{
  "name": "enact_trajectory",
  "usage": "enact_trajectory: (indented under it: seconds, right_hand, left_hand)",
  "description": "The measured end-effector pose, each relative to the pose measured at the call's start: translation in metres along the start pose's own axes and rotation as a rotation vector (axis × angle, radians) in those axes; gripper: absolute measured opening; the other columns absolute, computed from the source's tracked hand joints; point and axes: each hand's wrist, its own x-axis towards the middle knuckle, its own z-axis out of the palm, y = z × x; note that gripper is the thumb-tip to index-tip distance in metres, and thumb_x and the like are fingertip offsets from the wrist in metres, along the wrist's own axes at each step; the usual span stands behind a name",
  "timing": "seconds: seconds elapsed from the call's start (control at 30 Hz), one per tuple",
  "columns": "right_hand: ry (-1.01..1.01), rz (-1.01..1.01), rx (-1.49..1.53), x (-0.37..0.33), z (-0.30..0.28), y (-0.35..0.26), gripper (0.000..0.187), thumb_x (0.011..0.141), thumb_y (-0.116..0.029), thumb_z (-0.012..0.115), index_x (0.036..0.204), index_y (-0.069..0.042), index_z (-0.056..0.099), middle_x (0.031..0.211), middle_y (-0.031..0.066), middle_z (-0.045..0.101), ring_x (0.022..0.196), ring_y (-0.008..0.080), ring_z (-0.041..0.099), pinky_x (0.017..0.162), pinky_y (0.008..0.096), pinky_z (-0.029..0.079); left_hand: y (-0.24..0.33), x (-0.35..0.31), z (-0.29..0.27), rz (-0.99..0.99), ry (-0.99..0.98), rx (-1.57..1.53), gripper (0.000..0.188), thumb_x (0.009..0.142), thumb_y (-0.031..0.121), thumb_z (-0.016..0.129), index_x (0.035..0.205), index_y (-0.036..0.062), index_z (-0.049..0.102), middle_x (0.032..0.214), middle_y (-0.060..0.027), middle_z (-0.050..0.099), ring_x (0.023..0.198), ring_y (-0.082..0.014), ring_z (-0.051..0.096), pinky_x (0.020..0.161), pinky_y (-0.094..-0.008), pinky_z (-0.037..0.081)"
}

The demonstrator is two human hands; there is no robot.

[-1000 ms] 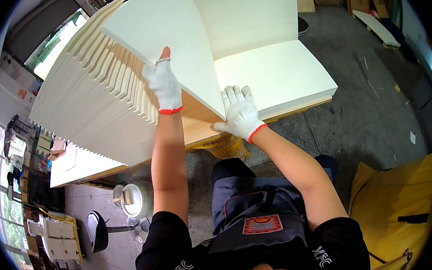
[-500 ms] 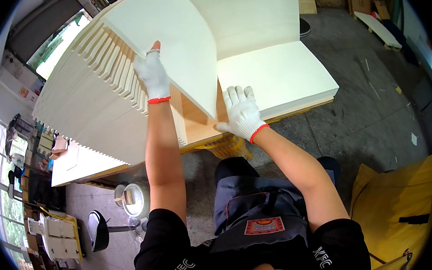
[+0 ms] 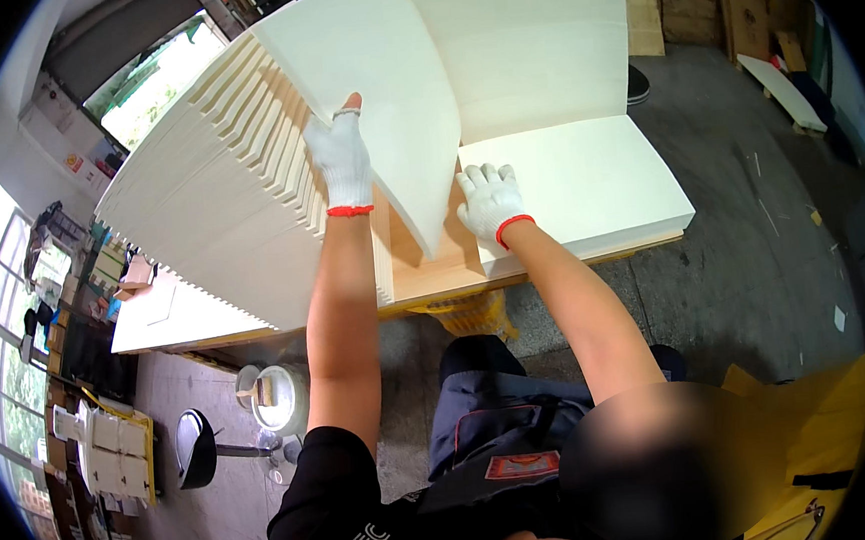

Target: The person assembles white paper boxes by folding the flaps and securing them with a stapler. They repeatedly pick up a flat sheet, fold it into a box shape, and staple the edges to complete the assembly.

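My left hand, in a white knit glove with a red cuff and a bare thumb tip, grips the left edge of a large white sheet standing on its edge. Its thumb lies on the sheet's face; its fingers are hidden behind. My right hand, gloved likewise, rests with fingers extended on the near left corner of a flat stack of white sheets. To the left, many white sheets lean in a fanned, stepped row. Another tall white sheet stands behind the flat stack.
A wooden tabletop shows between the leaning and flat sheets. Below its front edge hangs yellow wrapping. A white bucket with a brush and a black stool stand at lower left. Yellow sheeting lies at lower right.
The view has shifted, so the table sits slightly lower and further right. My right hand has slid forward along the flat stack's left edge. The left hand keeps its hold on the standing sheet.
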Motion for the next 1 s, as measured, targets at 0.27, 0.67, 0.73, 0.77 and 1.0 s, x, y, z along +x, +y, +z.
enact_trajectory:
  seconds: [0.27,0.67,0.73,0.77,1.0]
  right_hand:
    - [-0.129,0.026,-0.007,0.001,-0.008,-0.007,0.057,0.092,-0.043,0.051,0.139,-0.010,0.051,0.139,0.0092,0.051,0.131,0.0255,0.043,0.109,0.0503,0.028]
    - [-0.229,0.242,-0.038,0.069,0.007,0.002,0.056,0.096,-0.042,0.047,0.144,-0.015,0.048,0.144,0.0056,0.052,0.132,0.0247,0.046,0.103,0.0577,0.033]
    - [-0.216,0.224,-0.022,0.073,0.013,0.005,0.056,0.096,-0.042,0.047,0.145,-0.015,0.048,0.143,0.0055,0.052,0.134,0.0250,0.045,0.104,0.0586,0.032]
    - [-0.202,0.208,-0.011,0.075,0.013,0.006,0.056,0.096,-0.042,0.046,0.145,-0.015,0.047,0.143,0.0054,0.053,0.135,0.0251,0.044,0.104,0.0590,0.031]
    - [0.377,0.268,0.988,0.010,-0.070,0.031,0.055,0.097,-0.028,0.055,0.149,-0.011,0.045,0.145,0.0204,0.052,0.132,0.0376,0.050,0.110,0.0415,0.041]
  left_hand:
    - [0.000,0.011,0.001,0.029,0.003,0.154,0.037,0.090,0.009,0.067,0.123,-0.0074,0.062,0.109,-0.0077,0.068,0.097,-0.0153,0.061,0.089,-0.0297,0.047]
    - [0.027,-0.006,0.005,-0.085,0.019,0.114,0.036,0.091,0.006,0.064,0.125,-0.0067,0.061,0.114,-0.0087,0.067,0.100,-0.0161,0.061,0.090,-0.0306,0.048]
    - [0.026,-0.007,0.000,-0.035,0.022,0.140,0.035,0.092,0.006,0.063,0.125,-0.0062,0.061,0.115,-0.0082,0.067,0.101,-0.0156,0.060,0.091,-0.0301,0.047]
    - [0.028,-0.008,-0.002,-0.002,0.029,0.157,0.035,0.093,0.006,0.063,0.125,-0.0059,0.061,0.115,-0.0079,0.067,0.102,-0.0154,0.060,0.091,-0.0299,0.047]
    - [0.079,-0.046,0.010,-0.027,0.112,-0.170,0.036,0.093,0.019,0.071,0.121,-0.0004,0.061,0.107,-0.0084,0.068,0.095,-0.0143,0.060,0.085,-0.0299,0.049]
